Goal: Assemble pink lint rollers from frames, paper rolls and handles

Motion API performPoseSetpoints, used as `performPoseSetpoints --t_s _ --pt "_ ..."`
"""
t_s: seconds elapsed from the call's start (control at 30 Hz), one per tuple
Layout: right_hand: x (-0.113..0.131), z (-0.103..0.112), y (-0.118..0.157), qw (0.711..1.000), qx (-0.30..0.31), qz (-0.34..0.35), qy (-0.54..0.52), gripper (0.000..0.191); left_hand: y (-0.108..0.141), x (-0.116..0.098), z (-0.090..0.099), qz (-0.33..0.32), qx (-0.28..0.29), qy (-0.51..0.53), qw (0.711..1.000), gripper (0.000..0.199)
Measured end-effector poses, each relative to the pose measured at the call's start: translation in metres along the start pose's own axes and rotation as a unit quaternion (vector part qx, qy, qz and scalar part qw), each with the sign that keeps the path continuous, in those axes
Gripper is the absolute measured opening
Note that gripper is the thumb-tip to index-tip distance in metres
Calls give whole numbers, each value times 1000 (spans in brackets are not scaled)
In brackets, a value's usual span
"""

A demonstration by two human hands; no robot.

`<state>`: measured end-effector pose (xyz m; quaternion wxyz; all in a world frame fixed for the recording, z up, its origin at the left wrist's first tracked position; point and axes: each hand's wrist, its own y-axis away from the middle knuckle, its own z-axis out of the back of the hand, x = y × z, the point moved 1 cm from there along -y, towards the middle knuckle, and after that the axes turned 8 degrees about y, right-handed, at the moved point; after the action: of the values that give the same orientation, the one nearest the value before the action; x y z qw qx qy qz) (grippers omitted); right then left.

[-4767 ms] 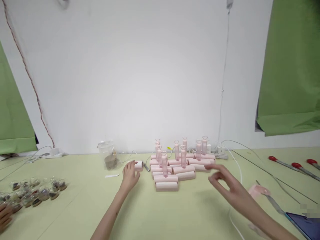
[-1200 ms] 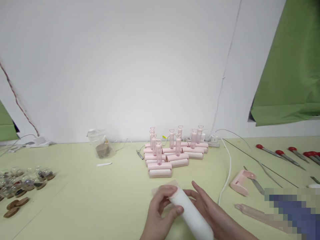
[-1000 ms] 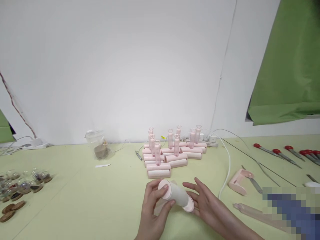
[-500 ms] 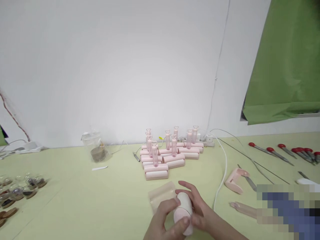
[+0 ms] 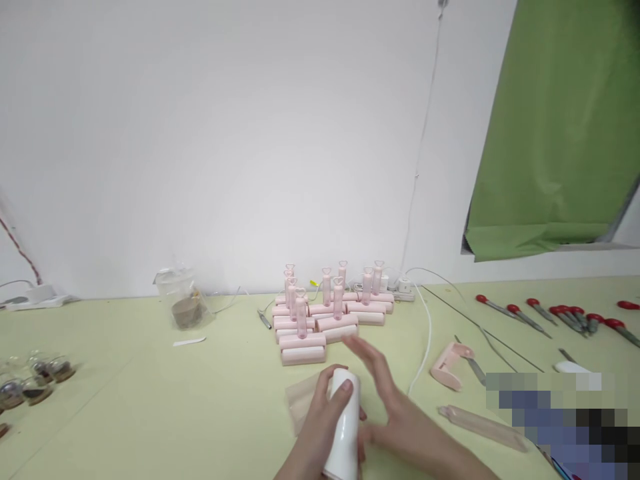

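Observation:
My left hand [image 5: 323, 427] is wrapped round a glossy white roll [image 5: 346, 427], thumb along its top side, near the table's front edge. Just right of the roll, my right hand [image 5: 395, 407] has its fingers spread and raised; its lower fingers are partly hidden behind the roll. Under and behind my left hand lies a translucent pinkish sheet-like piece [image 5: 300, 400]. A pink curved holder [image 5: 450, 367] and a clear pinkish handle [image 5: 483, 427] lie to the right.
Several pink rollers with upright handles [image 5: 303, 350] stand by the wall. Red-ended tools [image 5: 530, 320] and a white cable [image 5: 427, 333] lie right. Left are a plastic-wrapped cup [image 5: 185, 310] and small glass domes [image 5: 37, 387]. A blurred patch covers the lower right.
My right hand has come off the roll and spread open. The roll is now more upright in my left hand, its long side showing. The view has shifted slightly right.

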<state>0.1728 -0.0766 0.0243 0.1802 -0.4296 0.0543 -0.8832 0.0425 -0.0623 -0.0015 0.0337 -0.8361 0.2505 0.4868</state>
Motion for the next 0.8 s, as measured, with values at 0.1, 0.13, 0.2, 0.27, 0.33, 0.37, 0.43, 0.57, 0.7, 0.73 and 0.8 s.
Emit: performPoseSetpoints --t_s 0.1,0.13,0.2,0.27,0.33,0.37,0.43,0.57,0.7,0.73,0.8 --pt "-25 50 -12 988 -74 -11 135 32 3 -4 8 -22 -38 50 998 47" --pt "-39 68 -16 972 -81 -21 220 23 4 -7 12 -30 -51 67 996 43" --pt "-72 99 -20 917 -13 -91 388 18 7 -13 19 -42 -59 98 993 37" --pt "-104 118 -20 902 0 -117 416 14 10 -17 22 -44 -51 125 990 35" --pt "-129 125 -17 900 21 -106 421 21 12 -19 22 -42 -52 143 987 38" --pt "-137 125 -16 901 33 -96 422 25 13 -18 22 -43 -55 149 986 39" --pt "-147 123 -15 898 55 -77 429 24 13 -16 22 -46 -58 153 985 41" --pt "-147 123 -16 888 54 -48 454 13 10 -14 25 -57 -46 160 984 40" --pt "-135 132 -19 875 19 -70 479 6 8 -17 28 -75 -58 166 982 39" --pt "-129 135 -19 873 13 -87 480 7 8 -19 28 -80 -63 166 981 38" --pt "-116 140 -20 875 -3 -128 467 13 9 -21 27 -93 -72 167 979 36"
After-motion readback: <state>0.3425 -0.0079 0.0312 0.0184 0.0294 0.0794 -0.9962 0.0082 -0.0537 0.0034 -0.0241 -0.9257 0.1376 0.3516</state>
